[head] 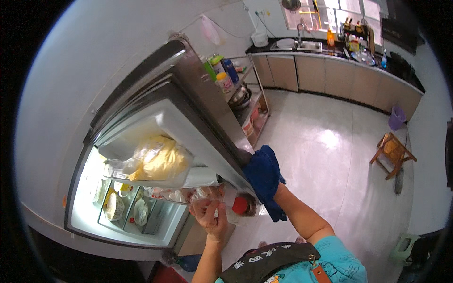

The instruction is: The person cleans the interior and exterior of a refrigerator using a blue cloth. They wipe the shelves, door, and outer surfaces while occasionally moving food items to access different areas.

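A refrigerator door (pixel 208 141) stands open before me, with plastic shelves on its inner side. My left hand (pixel 211 216) is at the lower door shelf, its fingers curled against a clear plastic bag (pixel 208 192). Whether they grip the bag or the shelf rim cannot be told. A dark blue cloth (pixel 263 173) hangs over the door's outer edge. My right hand (pixel 282 179) is mostly hidden behind this cloth and holds it against the door. Beside my left hand, a red-capped bottle (pixel 240 206) stands in the door. Higher up, a yellow item in a plastic bag (pixel 159 159) fills another shelf.
Inside the lit refrigerator, covered bowls (pixel 115 207) sit on glass shelves. Behind the door is a metal rack (pixel 260 85) with jars and pans. A wooden stool (pixel 393 152) and a purple bin (pixel 397 117) stand at right. A counter with a sink (pixel 309 46) runs along the far wall.
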`<state>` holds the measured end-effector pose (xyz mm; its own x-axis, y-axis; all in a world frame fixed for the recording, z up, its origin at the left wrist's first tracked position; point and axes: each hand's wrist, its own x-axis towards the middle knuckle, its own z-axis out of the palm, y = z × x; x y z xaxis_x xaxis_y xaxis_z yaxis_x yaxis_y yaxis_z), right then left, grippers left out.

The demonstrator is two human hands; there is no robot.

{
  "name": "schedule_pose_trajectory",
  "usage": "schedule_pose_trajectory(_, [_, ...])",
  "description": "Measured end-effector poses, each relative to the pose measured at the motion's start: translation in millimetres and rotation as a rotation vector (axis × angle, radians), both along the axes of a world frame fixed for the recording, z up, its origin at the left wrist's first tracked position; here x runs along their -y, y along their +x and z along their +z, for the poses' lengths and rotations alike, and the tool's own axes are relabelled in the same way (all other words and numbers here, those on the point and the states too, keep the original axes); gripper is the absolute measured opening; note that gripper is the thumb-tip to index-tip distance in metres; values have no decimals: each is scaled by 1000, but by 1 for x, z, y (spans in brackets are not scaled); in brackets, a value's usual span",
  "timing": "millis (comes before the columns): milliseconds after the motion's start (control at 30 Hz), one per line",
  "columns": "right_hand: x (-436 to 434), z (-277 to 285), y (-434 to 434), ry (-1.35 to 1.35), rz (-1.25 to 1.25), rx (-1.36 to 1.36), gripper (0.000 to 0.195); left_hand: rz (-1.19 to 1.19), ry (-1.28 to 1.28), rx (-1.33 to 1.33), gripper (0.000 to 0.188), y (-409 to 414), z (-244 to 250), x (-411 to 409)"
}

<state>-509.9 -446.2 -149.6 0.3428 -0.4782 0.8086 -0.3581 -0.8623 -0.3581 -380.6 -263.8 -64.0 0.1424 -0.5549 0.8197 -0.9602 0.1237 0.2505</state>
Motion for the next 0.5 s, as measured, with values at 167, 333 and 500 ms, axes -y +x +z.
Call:
schedule_pose_trajectory(167, [14, 74, 5, 208, 42, 78, 23, -6, -44, -2, 14, -1, -2, 8])
schedule_pose_trajectory(333, [22, 149, 10, 703, 645, 496, 48, -4, -17, 0, 15, -1, -3, 8])
schedule_pose_trajectory(500, [52, 198, 12, 188, 71, 144, 44, 9, -21, 5, 11, -5, 0, 11])
